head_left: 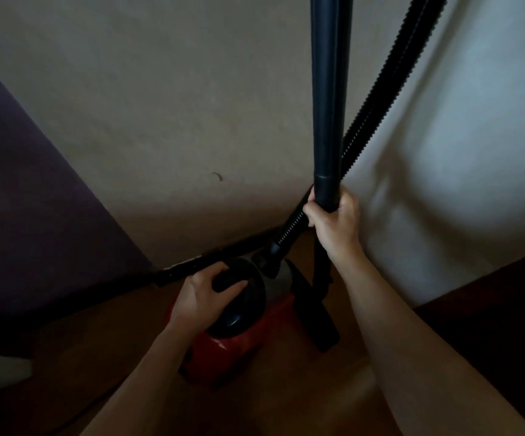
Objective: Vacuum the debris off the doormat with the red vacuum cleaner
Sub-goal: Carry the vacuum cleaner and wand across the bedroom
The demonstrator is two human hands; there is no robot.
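The red vacuum cleaner [239, 350] stands on the wooden floor in a dim corner, low in the middle of the view. My left hand [201, 297] grips the black handle on its dark rounded top. My right hand [333, 225] grips the dark wand tube [330, 96], which rises straight up out of the frame. The black ribbed hose [390, 89] runs from the vacuum's front up past my right hand toward the top right. No doormat is in view.
A beige wall [167, 114] and a white wall [475, 146] meet in the corner behind the vacuum. A dark purple panel [22, 190] stands at the left. Dark furniture [506, 316] fills the lower right. Wooden floor [107, 341] lies around the vacuum.
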